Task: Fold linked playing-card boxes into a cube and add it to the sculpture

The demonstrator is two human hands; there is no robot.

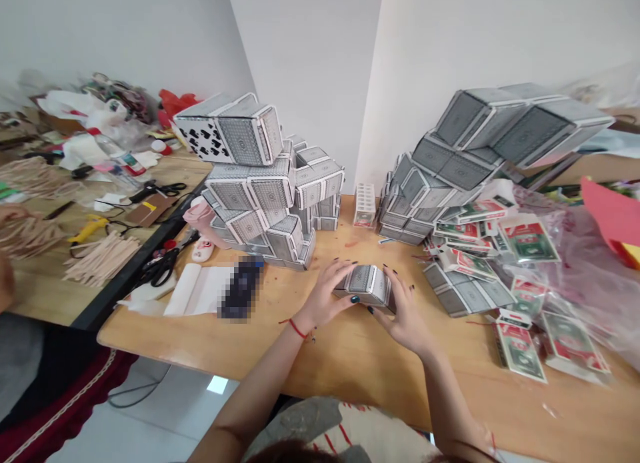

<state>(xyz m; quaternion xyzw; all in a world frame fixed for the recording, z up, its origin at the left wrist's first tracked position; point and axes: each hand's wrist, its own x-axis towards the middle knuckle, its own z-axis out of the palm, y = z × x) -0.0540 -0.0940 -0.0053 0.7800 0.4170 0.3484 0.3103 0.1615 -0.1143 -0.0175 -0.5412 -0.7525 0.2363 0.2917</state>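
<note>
A block made of grey-backed playing cards [369,280] sits near the middle of the wooden table, between my two hands. My left hand [327,295] wraps its left side, thumb at the front edge. Around the right side, my right hand [403,313] curls its fingers, with the thumb near the front. The block's underside is hidden. Behind it on the left rises a stacked structure of similar card blocks [250,190]. Another such structure [440,163] leans up at the right. One more card block [467,290] lies just right of my right hand.
Red and green card packs [520,350] and crumpled plastic [595,270] cover the right side. A pixelated dark object [241,288], white paper [193,290] and black scissors [163,266] lie left. On the adjoining table are wooden sticks [103,258] and a yellow glue gun [89,230]; a person sits there.
</note>
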